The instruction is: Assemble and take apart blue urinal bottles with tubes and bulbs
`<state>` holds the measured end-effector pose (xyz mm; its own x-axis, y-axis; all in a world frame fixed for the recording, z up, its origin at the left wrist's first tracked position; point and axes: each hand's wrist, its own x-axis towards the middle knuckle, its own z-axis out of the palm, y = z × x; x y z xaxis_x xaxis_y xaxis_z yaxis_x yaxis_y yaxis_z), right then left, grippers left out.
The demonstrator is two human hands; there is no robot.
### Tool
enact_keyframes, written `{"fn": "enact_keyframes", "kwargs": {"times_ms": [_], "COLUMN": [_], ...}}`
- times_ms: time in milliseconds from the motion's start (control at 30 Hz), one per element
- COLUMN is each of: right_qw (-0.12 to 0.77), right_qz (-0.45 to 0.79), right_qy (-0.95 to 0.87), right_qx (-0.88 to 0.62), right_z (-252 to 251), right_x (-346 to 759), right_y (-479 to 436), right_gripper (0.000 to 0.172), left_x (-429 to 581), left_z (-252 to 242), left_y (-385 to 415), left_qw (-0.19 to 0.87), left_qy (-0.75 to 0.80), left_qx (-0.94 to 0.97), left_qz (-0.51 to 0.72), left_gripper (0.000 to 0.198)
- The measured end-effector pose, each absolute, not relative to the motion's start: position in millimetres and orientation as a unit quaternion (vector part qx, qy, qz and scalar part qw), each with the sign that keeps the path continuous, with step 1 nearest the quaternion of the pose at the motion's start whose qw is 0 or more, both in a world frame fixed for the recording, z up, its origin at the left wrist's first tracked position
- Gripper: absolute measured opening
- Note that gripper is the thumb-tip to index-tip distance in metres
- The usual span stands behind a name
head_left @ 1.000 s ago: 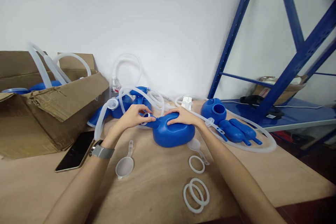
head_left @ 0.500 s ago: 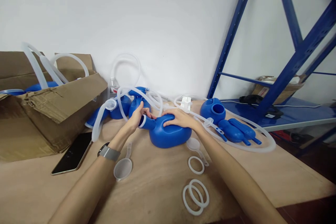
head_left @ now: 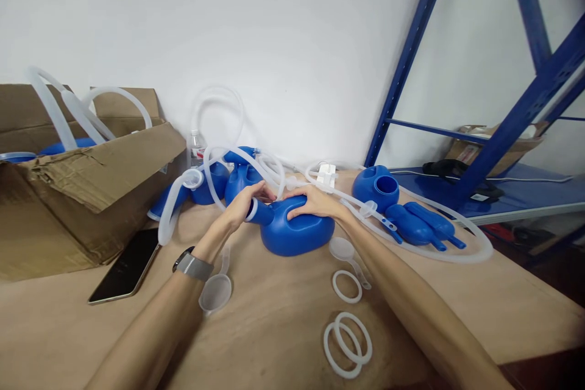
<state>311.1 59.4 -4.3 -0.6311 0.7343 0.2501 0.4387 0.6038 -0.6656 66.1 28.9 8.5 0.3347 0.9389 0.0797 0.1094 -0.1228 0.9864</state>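
Observation:
A blue plastic bottle [head_left: 299,231] with a short neck lies on its side on the wooden table [head_left: 274,329]. My left hand [head_left: 244,204] is cupped over the neck's mouth, where a white ring sits. My right hand [head_left: 311,201] rests flat on top of the bottle's body, fingers stretched out, pressing it down. Three loose white rings [head_left: 347,341] lie on the table in front of me, and two clear funnels [head_left: 216,292] lie near my forearms.
A torn cardboard box [head_left: 86,189] with tubes and blue parts stands at the left, a black phone [head_left: 125,268] beside it. More blue bottles [head_left: 379,187] and white tubing [head_left: 457,250] lie behind and to the right. A blue metal rack [head_left: 503,134] stands at the right.
My left hand slid from pinching the white ring at the neck to cupping the neck's end. The bottle and right hand stayed almost still; the camera shifted slightly.

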Motion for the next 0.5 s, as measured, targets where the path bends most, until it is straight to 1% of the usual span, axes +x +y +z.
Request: {"fn": "enact_keyframes", "kwargs": {"times_ms": [133,300,500], "right_qw": [0.257,0.257,0.257], "right_qz": [0.282,0.286,0.269], "right_qy": [-0.859,-0.853,-0.854], "right_qx": [-0.343,-0.353,-0.364], "right_z": [-5.8,-8.2,-6.2], "right_x": [312.3,312.8,311.5], "right_y": [59.9,61.9,59.3], "right_gripper": [0.055,0.055,0.054], "left_x": [66.7,67.7,63.9], "left_z": [12.3,7.2,6.3], "left_y": [26.3,28.1,29.6], "left_qw": [0.517,0.539,0.594], "left_qy": [0.425,0.395,0.379], "left_qx": [0.642,0.613,0.581], "left_qz": [0.373,0.421,0.408], "left_gripper": [0.056,0.055,0.072]}}
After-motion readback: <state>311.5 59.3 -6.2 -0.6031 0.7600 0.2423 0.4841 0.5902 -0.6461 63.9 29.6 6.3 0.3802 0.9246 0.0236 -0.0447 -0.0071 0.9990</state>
